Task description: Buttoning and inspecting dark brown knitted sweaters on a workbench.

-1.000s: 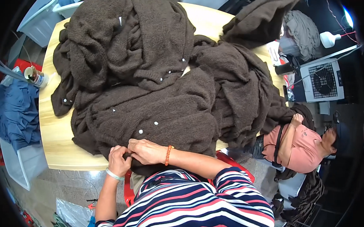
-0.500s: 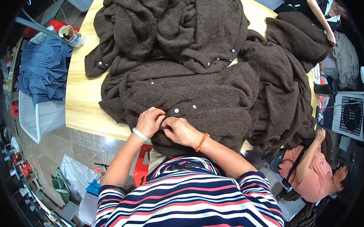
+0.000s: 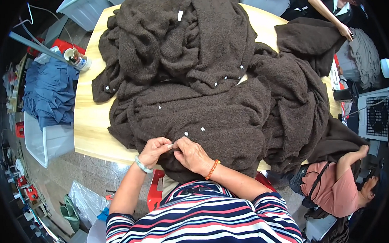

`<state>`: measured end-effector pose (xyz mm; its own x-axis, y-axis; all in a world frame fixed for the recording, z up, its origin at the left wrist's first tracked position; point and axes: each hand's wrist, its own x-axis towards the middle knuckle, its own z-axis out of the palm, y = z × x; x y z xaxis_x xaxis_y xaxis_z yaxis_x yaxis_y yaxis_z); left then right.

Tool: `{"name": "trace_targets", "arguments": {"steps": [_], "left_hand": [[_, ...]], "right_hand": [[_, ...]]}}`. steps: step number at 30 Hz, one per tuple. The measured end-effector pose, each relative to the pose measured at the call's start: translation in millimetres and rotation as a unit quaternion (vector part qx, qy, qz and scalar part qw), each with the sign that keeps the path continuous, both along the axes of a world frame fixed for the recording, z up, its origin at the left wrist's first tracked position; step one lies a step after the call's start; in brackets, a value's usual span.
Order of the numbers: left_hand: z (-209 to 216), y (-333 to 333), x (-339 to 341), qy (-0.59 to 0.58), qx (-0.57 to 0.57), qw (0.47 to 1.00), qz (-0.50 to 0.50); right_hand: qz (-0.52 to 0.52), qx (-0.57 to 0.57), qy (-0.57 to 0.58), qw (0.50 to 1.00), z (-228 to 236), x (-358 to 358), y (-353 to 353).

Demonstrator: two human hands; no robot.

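A dark brown knit garment (image 3: 228,136) lies bunched along the table's near side, with small pale, shiny buttons on it. At its near edge my left hand (image 3: 156,151) is closed in a pinch, thumb against fingertips. Right beside it, my right hand (image 3: 194,155) has its fingers curled and pressed together, the fingertips meeting those of the left. What lies between the fingers is too small and covered to make out. Farther off rises a larger heap of the same brown knitwear (image 3: 159,37), a white tag on top.
The pale wooden table (image 3: 92,130) carries more brown knits at its right. A jar (image 3: 82,63) stands by its left edge, near blue cloth (image 3: 50,89) heaped on a white bin (image 3: 57,143). A person in pink (image 3: 330,188) works at the right; another person's hand (image 3: 346,32) reaches in at far right.
The whole view has shifted, so the table and heap sit lower. My hands stay together at the garment's near edge, the left thumb now showing more. The person in pink has raised an arm with brown cloth.
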<state>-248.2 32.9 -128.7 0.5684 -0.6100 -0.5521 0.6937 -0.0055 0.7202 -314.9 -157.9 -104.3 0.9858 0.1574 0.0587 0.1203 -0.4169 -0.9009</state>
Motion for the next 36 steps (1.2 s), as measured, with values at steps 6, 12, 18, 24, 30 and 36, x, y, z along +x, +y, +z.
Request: {"name": "trace_targets", "arguments": {"steps": [6, 12, 18, 24, 30, 36], "left_hand": [[-1, 3, 1, 0.049, -0.039, 0.998, -0.017], [26, -5, -14, -0.074, 0.027, 0.997, 0.007], [30, -16, -20, -0.515, 0.204, 0.832, -0.042], [18, -20, -21, -0.507, 0.205, 0.836, -0.045], [-3, -12, -28, -0.461, 0.207, 0.862, -0.034], [-5, -13, -30, -0.468, 0.2, 0.861, -0.015]], "right_hand": [[-0.018, 0.016, 0.018, 1.0, 1, -2, 0], [0.012, -0.021, 0.022, 0.999, -5, 3, -9], [0.041, -0.048, 0.03, 0.998, -6, 5, -10], [0.077, -0.046, 0.044, 0.995, -7, 7, -14], [0.09, -0.035, 0.076, 0.992, -16, 5, -11], [-0.006, 0.017, 0.034, 0.999, -23, 5, -7]]}}
